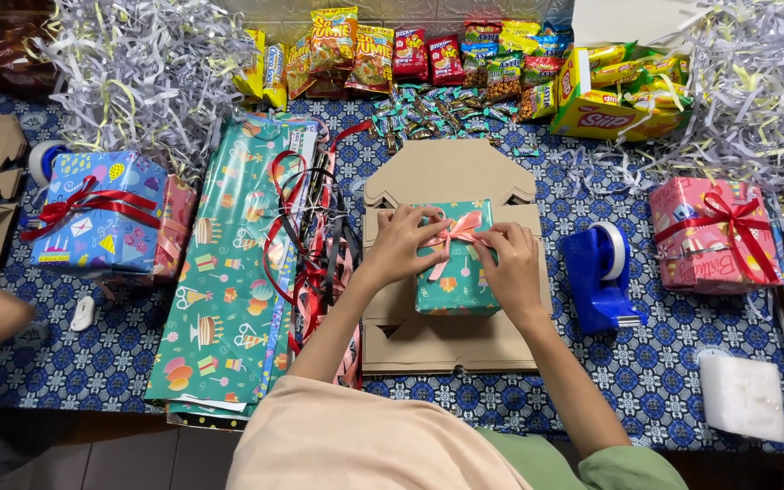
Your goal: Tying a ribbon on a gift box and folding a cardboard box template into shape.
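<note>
Teal gift box [451, 281] sits on flat cardboard [451, 349], centre of table; L hand [401, 243] rests on box top-left, fingers pinching pink bow [453, 234]; R hand [508, 265] on box right edge, fingers gripping ribbon end; blue tape dispenser [599, 277] just right of cardboard; wrapping paper [233, 272] and ribbons [315, 236] lie left.

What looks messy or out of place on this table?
Shredded paper lies in loose heaps at the far corners, and ribbons sprawl in a tangle beside the teal gift box that both hands work on. Nothing looks damaged.
</note>
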